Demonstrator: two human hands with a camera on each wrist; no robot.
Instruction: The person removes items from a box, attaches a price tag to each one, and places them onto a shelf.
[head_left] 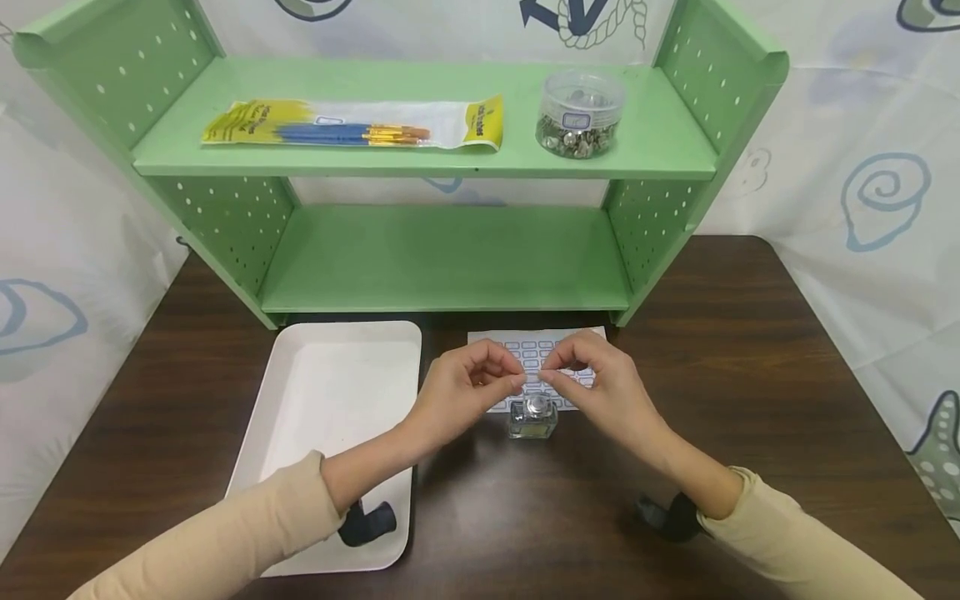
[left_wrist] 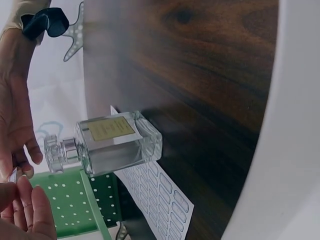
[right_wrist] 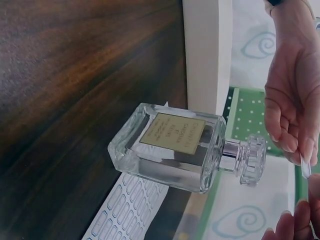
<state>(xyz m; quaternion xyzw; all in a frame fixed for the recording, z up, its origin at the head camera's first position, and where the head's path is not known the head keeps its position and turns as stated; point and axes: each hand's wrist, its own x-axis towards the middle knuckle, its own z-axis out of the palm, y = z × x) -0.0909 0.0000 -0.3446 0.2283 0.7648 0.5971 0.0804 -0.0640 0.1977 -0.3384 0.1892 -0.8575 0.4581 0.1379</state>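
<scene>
Over the dark table, my left hand and right hand face each other, thumb and fingertips nearly meeting. Between them they pinch the ends of a small pale sticker, its print too small to read. Directly below stands an upright square glass perfume bottle with a clear faceted stopper and a yellowish label; neither hand touches it. Behind and partly under the hands lies a white sheet of blue-bordered stickers, also visible past the bottle in the left wrist view.
A white tray lies left, under my left forearm. At the back stands a green two-tier shelf. On its upper board are a pack of paintbrushes and a clear round jar of small metallic pieces.
</scene>
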